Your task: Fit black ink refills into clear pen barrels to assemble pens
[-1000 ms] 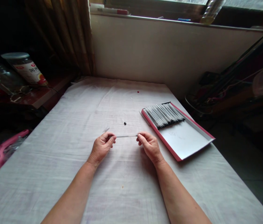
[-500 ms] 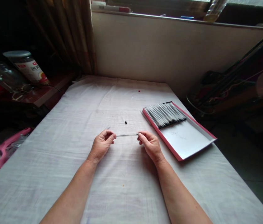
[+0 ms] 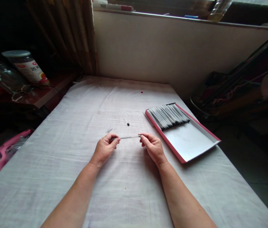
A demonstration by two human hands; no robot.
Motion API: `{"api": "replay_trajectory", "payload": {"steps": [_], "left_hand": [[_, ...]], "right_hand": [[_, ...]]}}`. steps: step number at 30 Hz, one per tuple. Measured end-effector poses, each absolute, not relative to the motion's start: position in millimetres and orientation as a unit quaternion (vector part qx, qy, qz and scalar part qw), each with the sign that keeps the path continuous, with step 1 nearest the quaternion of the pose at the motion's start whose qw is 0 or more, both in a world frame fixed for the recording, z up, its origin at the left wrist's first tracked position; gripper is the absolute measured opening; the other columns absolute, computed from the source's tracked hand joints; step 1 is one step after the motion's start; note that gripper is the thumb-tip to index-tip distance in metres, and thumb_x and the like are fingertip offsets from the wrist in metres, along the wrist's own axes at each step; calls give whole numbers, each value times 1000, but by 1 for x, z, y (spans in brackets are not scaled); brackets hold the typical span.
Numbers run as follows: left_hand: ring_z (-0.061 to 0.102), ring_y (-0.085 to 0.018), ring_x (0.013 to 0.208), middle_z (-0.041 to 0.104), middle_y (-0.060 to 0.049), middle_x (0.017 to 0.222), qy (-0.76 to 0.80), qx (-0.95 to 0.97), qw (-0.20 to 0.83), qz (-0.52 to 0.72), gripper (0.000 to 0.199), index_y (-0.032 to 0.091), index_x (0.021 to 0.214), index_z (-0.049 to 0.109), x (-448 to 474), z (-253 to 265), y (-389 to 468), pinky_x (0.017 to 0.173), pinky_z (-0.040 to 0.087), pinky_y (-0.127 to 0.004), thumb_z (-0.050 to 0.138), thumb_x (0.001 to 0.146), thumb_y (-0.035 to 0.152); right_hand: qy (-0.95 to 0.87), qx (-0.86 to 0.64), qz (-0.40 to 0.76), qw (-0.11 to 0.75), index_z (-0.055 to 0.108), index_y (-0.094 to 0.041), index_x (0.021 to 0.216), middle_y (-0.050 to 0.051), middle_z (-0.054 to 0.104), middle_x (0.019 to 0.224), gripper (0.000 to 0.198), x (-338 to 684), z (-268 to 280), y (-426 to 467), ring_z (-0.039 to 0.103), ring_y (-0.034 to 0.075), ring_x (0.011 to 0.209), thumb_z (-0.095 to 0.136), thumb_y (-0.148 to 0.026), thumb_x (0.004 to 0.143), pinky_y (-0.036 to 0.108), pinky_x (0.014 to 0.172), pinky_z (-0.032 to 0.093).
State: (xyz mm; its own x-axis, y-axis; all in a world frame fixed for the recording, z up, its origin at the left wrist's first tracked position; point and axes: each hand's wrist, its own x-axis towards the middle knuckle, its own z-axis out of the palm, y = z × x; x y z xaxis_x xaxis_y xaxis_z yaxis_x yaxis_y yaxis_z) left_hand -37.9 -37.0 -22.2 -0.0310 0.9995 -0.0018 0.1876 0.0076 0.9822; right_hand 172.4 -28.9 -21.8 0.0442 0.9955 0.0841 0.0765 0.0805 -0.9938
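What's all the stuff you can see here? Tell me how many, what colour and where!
Thin stick: one, greyish clear, between the hands
Sticks: many, whitish with black ends, in the tray
Tray: one, white with red sides, table's right
Black bit: one, black, beyond the thin stick
Clear piece: one, clear, beyond left hand
Red bit: one, red, table's far part
Cloth: one, whitish, over the table
Jar: one, dark with pale lid, far left
Pink handle: one, pink, left
Curtain: one, brown, back left
Left hand: one, bare, on the thin stick
Right hand: one, bare, on its other end
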Motion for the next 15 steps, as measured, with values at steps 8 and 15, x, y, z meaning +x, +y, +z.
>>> {"api": "replay_trajectory", "payload": {"steps": [8,15], "left_hand": [[60,-14,64,63,1,74,530,523,448,495,27,18,82,64,-39,-31,-35,63,49,-28,73,68,40],[58,-13,62,64,0,73,534,495,477,492,28,17,80,66,-38,-28,-35,60,46,-26,76,64,37]], "right_hand": [[-530,-526,471,471,62,-18,61,-1,55,50,33,174,-20,-29,48,11,45,61,-48,75,23,46,40],[-558,-538,445,449,59,-17,59,1,56,53,43,175,-24,-28,51,12,48,54,-55,81,24,49,41]]}}
